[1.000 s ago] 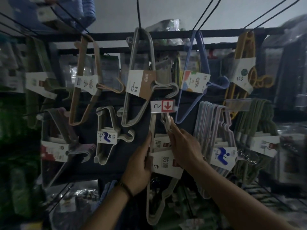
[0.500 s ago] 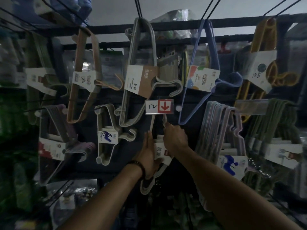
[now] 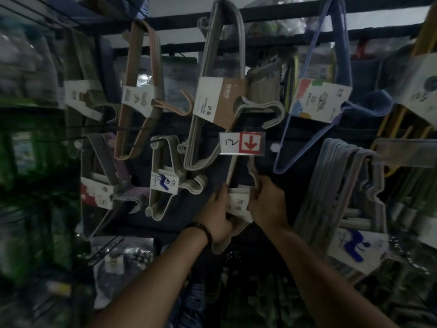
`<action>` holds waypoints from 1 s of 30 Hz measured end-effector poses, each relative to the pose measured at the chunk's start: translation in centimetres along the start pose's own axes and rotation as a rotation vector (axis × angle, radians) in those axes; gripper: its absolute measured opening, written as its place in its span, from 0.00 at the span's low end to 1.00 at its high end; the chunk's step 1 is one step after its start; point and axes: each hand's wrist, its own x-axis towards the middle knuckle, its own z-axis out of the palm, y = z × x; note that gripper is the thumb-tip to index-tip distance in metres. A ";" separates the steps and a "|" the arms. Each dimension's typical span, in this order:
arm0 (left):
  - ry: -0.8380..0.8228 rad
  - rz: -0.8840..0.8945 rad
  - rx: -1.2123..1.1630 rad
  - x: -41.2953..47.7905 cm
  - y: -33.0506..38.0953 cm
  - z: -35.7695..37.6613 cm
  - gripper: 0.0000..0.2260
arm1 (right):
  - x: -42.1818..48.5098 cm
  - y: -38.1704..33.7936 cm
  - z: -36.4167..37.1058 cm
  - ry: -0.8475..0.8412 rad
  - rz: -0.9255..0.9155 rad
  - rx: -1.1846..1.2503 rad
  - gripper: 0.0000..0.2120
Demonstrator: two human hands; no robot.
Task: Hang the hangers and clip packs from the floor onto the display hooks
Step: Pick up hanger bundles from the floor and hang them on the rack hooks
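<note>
A dim shop display wall [image 3: 307, 147] fills the view, dark panel behind, black rails across the top, packs of clothes hangers hanging on hooks in two rough rows

In the middle, just under a small price tag [image 3: 241, 143] with a red square and a down arrow, a person holds a pale hanger pack [image 3: 238, 203] with both hands. Its white paper label shows between the hands, its thin upper arms run up to the lower edge of the tag, and its bottom curve pokes out below the left wrist. Whether the pack sits on a hook I cannot tell, the tag hides that spot

The left hand [image 3: 216, 216] is at the left edge of the label, fingers [image 3: 223, 189] curled round the pack with one tip pointing up. A dark beaded bracelet [image 3: 201, 229] sits on that wrist. The right hand [image 3: 267, 204] grips the right edge, fingers [image 3: 259, 185] bent and pinching the hanger's side just where it narrows

Above the tag hangs a grey pack [image 3: 220, 102] with a brown and white sleeve. Right of it a blue pack [image 3: 319, 102] with a colourful card. To the left a tan pack [image 3: 139, 100], and below it a white pack [image 3: 164, 183] with a blue figure on its label, near the left hand but apart from it. On the right a large pale pack [image 3: 343, 185] hangs close beside the right forearm. Yellow hangers [image 3: 402, 119] show at the far right edge, blurred
</note>
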 end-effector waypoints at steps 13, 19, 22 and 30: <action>-0.161 -0.408 0.135 -38.0 -15.2 -2.9 0.10 | -32.4 -7.8 7.7 -0.734 -0.157 0.017 0.09; -0.265 -0.772 0.026 -59.7 -23.2 -2.7 0.17 | -51.6 -12.6 14.1 -1.259 -0.292 0.043 0.11; -0.293 -0.955 -0.031 -69.2 -25.2 -2.7 0.19 | -59.7 -14.0 16.2 -1.418 -0.294 0.054 0.20; -0.324 -1.229 -0.074 -80.7 -29.3 -4.4 0.14 | -69.8 -17.6 22.2 -1.594 -0.224 0.005 0.12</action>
